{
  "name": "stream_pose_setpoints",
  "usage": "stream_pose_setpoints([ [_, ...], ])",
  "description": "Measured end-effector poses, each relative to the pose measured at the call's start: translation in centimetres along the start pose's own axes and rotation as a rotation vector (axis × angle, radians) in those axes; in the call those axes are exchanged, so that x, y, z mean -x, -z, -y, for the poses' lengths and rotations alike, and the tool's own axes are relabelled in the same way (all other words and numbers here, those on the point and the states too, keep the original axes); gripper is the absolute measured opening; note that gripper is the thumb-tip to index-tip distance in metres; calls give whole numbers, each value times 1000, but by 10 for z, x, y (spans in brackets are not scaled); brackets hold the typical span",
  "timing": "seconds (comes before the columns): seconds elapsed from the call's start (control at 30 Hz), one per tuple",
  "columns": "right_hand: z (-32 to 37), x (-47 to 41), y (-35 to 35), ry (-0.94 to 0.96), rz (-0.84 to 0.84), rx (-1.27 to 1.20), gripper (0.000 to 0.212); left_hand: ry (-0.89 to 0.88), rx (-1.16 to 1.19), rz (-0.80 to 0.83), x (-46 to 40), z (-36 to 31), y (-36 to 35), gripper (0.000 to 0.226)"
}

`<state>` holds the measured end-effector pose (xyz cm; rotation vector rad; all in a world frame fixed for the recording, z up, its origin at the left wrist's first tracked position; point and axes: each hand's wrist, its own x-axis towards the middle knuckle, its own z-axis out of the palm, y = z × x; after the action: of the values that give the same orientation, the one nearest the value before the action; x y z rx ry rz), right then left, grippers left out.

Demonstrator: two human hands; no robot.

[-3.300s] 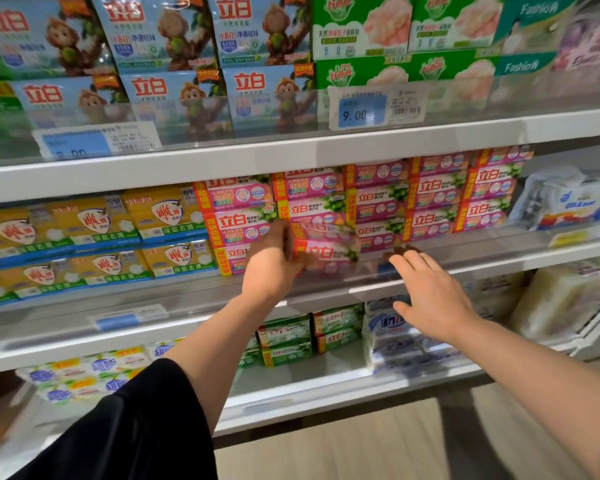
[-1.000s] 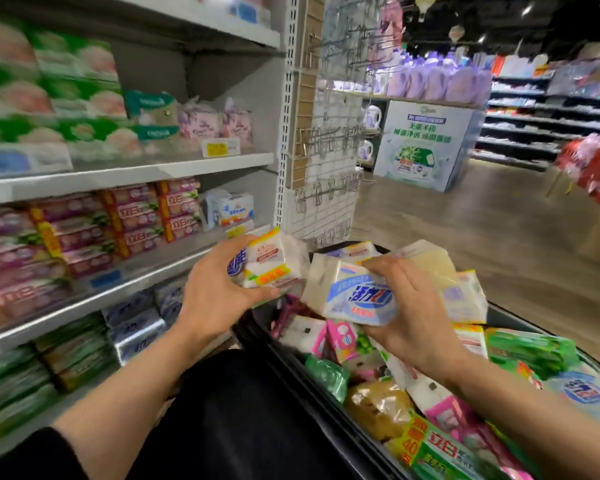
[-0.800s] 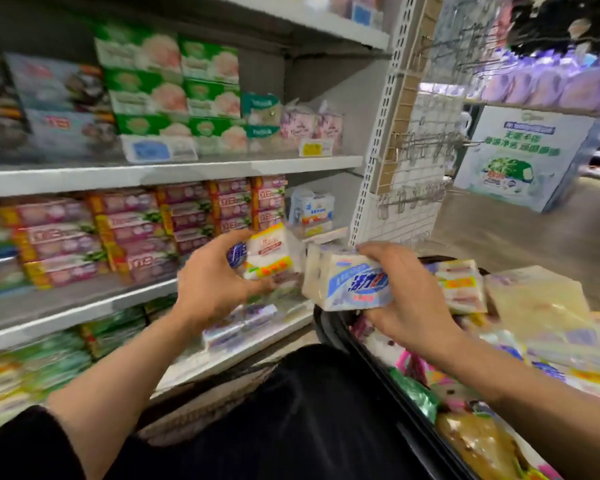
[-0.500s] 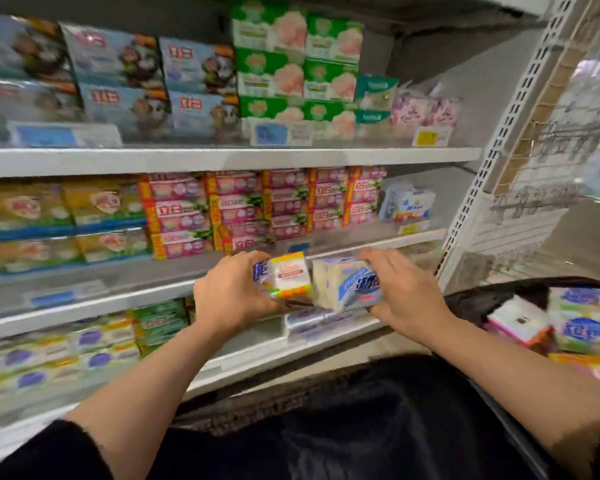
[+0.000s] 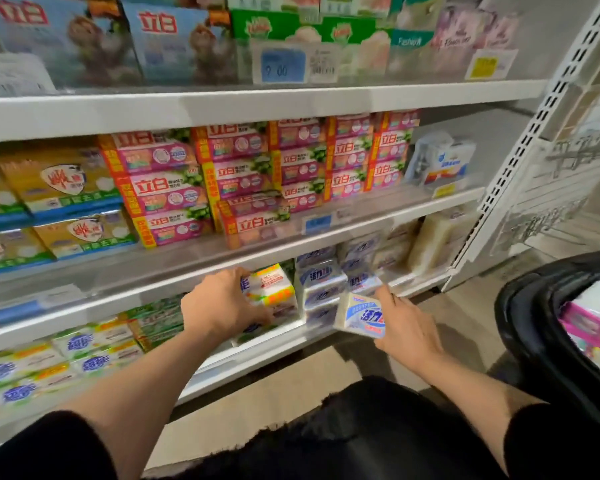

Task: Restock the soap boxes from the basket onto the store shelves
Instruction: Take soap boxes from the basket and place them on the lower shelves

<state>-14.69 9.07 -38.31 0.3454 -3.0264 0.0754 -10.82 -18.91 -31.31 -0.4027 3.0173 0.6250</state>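
Both hands (image 5: 407, 329) lowered; blue soap (image 5: 362, 317) tilted rightward.

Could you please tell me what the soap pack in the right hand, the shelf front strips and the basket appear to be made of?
Soap pack: seemingly glossy plastic film over a white bar, going by its sheen. Shelf front strips: clear plastic, since the boxes behind show through them. Basket: apparently black moulded plastic with a shiny rounded rim.
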Motion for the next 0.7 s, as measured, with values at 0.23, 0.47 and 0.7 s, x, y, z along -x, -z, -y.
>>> stream_pose_setpoints([
  [0.23, 1, -39, -39, 17, -197, -165, 59, 69, 26, 16, -28, 5, -61, 90],
  [0.47, -3, -76, -78, 95, -373, -353, 85, 274, 251, -41, -40, 20, -103, 73],
  [0.7, -29, -96, -101, -97, -473, -331, 76, 250, 253, 15, -50, 15, -133, 73],
])
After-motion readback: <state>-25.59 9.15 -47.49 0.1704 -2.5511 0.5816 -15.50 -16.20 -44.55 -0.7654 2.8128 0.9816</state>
